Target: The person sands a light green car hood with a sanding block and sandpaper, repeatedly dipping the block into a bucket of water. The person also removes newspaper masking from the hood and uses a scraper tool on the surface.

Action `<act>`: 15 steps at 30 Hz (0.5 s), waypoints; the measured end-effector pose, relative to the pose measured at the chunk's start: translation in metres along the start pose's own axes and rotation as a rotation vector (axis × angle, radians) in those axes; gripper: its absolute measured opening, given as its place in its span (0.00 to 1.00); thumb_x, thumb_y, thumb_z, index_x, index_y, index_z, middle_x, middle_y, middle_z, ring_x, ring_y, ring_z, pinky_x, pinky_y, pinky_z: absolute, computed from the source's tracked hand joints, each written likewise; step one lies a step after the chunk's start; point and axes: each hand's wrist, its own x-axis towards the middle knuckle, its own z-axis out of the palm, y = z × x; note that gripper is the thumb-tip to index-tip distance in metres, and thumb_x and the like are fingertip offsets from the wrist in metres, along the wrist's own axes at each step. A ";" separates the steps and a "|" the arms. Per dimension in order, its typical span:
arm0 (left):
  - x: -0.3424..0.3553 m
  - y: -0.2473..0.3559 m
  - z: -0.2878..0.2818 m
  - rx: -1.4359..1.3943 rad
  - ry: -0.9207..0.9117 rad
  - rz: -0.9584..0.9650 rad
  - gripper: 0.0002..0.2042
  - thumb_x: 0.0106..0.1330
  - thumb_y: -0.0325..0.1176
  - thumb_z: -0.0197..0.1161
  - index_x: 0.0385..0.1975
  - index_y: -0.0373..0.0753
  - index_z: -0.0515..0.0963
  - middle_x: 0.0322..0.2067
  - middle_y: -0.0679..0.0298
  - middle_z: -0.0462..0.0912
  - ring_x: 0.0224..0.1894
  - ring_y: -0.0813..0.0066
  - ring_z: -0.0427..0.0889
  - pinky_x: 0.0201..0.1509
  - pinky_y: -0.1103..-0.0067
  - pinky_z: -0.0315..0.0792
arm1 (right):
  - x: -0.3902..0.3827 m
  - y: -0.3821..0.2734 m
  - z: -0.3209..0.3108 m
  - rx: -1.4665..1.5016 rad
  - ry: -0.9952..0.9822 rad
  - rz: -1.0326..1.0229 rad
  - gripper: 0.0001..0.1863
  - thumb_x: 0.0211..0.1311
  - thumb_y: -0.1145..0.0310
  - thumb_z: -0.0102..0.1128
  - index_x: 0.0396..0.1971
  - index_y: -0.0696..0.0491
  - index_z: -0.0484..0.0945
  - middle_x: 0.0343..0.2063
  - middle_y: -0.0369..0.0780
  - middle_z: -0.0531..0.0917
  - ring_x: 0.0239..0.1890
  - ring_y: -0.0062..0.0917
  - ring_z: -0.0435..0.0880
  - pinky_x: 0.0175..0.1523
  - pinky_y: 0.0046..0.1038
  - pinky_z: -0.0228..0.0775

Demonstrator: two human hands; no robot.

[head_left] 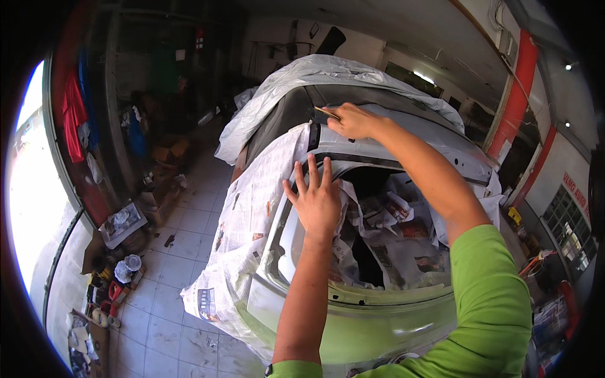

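Note:
My left hand (318,205) lies with fingers spread on the silver frame around the rear opening of a car (403,315). Farther forward, my right hand (354,121) is closed around a slim yellowish stick-like tool (326,113). The tool's tip points left, at the roof edge by a black strip (314,135); whether it touches cannot be made out. Newspaper masking (246,214) drapes the car's left side, its upper edge close to both hands. More paper (403,242) lines the inside of the opening, below my right forearm.
A silvery plastic cover (353,66) is bunched over the front of the car. Along the left of the tiled floor (167,283) stand boxes, containers and a tray of clutter (123,223). Red posts (513,107) and more clutter line the right wall.

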 end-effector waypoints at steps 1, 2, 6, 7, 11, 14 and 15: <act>-0.001 0.005 0.004 -0.024 -0.003 0.011 0.27 0.68 0.46 0.65 0.68 0.55 0.74 0.73 0.62 0.68 0.76 0.53 0.61 0.75 0.42 0.48 | 0.002 0.016 0.017 -0.030 0.138 -0.116 0.25 0.73 0.60 0.44 0.63 0.56 0.76 0.56 0.60 0.80 0.59 0.50 0.79 0.66 0.43 0.71; -0.002 0.009 0.006 -0.041 -0.002 0.017 0.27 0.68 0.46 0.65 0.68 0.55 0.74 0.73 0.62 0.67 0.76 0.53 0.61 0.75 0.42 0.47 | 0.005 0.029 0.034 -0.073 0.283 -0.238 0.26 0.73 0.60 0.43 0.64 0.57 0.75 0.57 0.59 0.80 0.62 0.49 0.78 0.68 0.42 0.70; -0.001 -0.004 0.000 -0.009 0.007 0.015 0.27 0.68 0.46 0.65 0.68 0.54 0.74 0.73 0.63 0.67 0.76 0.53 0.60 0.76 0.42 0.46 | -0.004 0.035 0.041 0.071 0.279 -0.437 0.28 0.73 0.60 0.44 0.66 0.60 0.72 0.59 0.57 0.79 0.61 0.50 0.79 0.68 0.41 0.70; -0.002 -0.005 0.000 -0.013 0.002 0.012 0.27 0.68 0.46 0.65 0.68 0.54 0.74 0.73 0.63 0.67 0.77 0.53 0.60 0.76 0.42 0.46 | 0.001 0.030 0.031 0.061 0.185 -0.278 0.28 0.73 0.61 0.45 0.67 0.60 0.72 0.59 0.57 0.79 0.61 0.50 0.79 0.68 0.41 0.70; -0.002 0.009 0.006 -0.080 0.001 0.007 0.27 0.67 0.45 0.66 0.67 0.53 0.75 0.73 0.63 0.67 0.77 0.53 0.60 0.76 0.42 0.47 | 0.005 0.047 0.043 -0.039 0.346 -0.251 0.26 0.73 0.62 0.46 0.65 0.59 0.74 0.58 0.57 0.80 0.60 0.52 0.79 0.67 0.42 0.71; 0.001 -0.009 -0.002 -0.019 0.015 0.000 0.27 0.66 0.45 0.67 0.67 0.54 0.75 0.73 0.63 0.67 0.76 0.53 0.61 0.75 0.41 0.47 | -0.008 0.037 0.056 -0.025 0.464 -0.469 0.26 0.74 0.64 0.46 0.65 0.62 0.72 0.63 0.57 0.76 0.67 0.47 0.74 0.74 0.39 0.65; 0.000 -0.004 -0.001 -0.009 -0.015 -0.004 0.28 0.68 0.47 0.66 0.69 0.56 0.73 0.74 0.64 0.66 0.77 0.54 0.60 0.76 0.43 0.47 | -0.009 0.037 0.043 -0.021 0.370 -0.386 0.27 0.74 0.64 0.46 0.67 0.62 0.71 0.64 0.57 0.75 0.69 0.47 0.72 0.75 0.38 0.63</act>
